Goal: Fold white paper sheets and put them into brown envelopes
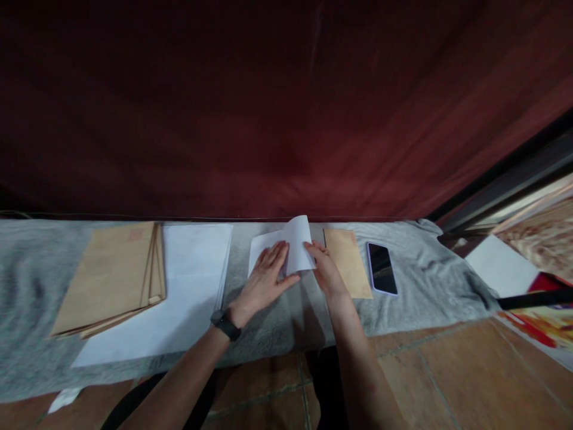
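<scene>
A sheet of white paper (298, 242) lies partly folded on the grey cloth, its right part curving up. My left hand (268, 276) rests flat on the paper's left part, fingers stretched out and thumb pointing right. The right edge of the paper is pinched between the thumb and fingers of my right hand (325, 263). Just right of that hand a brown envelope (348, 263) lies flat. Left of my left hand is a stack of white paper sheets (197, 269), partly covered by a pile of brown envelopes (111, 269).
A phone with a pale purple case (382, 269) lies right of the single envelope. The grey cloth (430, 275) ends at a front edge above the tiled floor (430, 370). A dark red fabric (286, 119) rises behind. Dark bars (528, 161) stand at the right.
</scene>
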The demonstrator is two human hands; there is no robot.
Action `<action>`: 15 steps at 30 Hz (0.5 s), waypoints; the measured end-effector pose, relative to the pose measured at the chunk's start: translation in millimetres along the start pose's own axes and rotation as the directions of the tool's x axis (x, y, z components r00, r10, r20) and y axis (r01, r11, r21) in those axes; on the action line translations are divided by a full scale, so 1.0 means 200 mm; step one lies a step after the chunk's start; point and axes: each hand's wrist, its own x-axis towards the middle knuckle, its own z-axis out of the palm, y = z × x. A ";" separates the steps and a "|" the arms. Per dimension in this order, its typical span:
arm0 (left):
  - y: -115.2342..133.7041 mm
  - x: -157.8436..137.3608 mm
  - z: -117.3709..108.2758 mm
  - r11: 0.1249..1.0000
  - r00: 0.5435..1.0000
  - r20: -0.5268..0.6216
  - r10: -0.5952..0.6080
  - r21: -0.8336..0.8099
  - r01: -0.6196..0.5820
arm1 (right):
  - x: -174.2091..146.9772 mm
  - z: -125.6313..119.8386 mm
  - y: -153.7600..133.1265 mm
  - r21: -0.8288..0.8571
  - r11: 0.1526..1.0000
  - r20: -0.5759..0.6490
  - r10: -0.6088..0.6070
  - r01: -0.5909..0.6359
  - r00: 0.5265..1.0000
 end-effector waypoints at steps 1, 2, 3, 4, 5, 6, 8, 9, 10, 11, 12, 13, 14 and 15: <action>0.05 -0.01 -0.01 1.000 1.000 -0.019 0.012 -0.029 -0.013 | -0.01 0.01 -0.02 0.029 1.000 0.014 0.012 -0.012 1.000; 0.09 -0.01 -0.01 0.998 0.999 -0.050 -0.005 -0.056 0.002 | -0.02 0.01 -0.04 0.049 0.999 0.030 0.013 -0.015 0.999; 0.12 -0.02 -0.02 0.996 0.996 -0.084 -0.043 -0.085 0.036 | -0.03 0.02 -0.05 0.059 0.998 0.050 0.009 -0.012 0.999; 0.14 -0.02 -0.03 0.989 0.988 -0.117 -0.096 -0.124 0.081 | -0.04 0.03 -0.06 0.058 0.998 0.070 -0.002 -0.002 0.998; 0.15 -0.02 -0.04 0.974 0.976 -0.146 -0.162 -0.181 0.135 | -0.04 0.03 -0.07 0.052 0.999 0.093 -0.015 0.010 0.996; 0.16 -0.02 -0.05 0.945 0.955 -0.169 -0.245 -0.260 0.197 | -0.04 0.04 -0.07 0.046 0.999 0.118 -0.028 0.022 0.993; 0.16 -0.01 -0.08 0.821 0.881 -0.171 -0.440 -0.475 0.318 | -0.04 0.04 -0.06 0.042 0.998 0.127 -0.052 0.047 0.991; 0.16 -0.01 -0.09 0.720 0.833 -0.147 -0.534 -0.596 0.356 | -0.03 0.04 -0.04 0.038 0.998 0.100 -0.061 0.057 0.993; 0.16 0.00 -0.09 0.601 0.787 -0.109 -0.608 -0.711 0.365 | -0.03 0.03 -0.03 0.028 0.998 0.052 -0.061 0.059 0.997; 0.15 0.00 -0.10 0.476 0.750 -0.066 -0.658 -0.808 0.346 | -0.02 0.02 -0.01 0.015 0.999 -0.004 -0.047 0.047 0.999; 0.15 0.00 -0.09 0.356 0.728 -0.023 -0.686 -0.883 0.307 | -0.02 0.02 0.01 0.002 1.000 -0.051 -0.020 0.020 0.998; 0.15 0.00 -0.08 0.241 0.713 0.021 -0.701 -0.933 0.265 | -0.02 0.01 0.04 -0.005 1.000 -0.072 0.019 -0.019 0.997; 0.15 0.00 -0.07 0.134 0.695 0.070 -0.715 -0.963 0.234 | -0.02 0.01 0.06 -0.008 0.998 -0.062 0.066 -0.066 0.996; 0.15 -0.01 -0.05 0.033 0.669 0.128 -0.732 -0.974 0.223 | -0.02 0.01 0.08 -0.014 0.994 -0.037 0.107 -0.108 0.994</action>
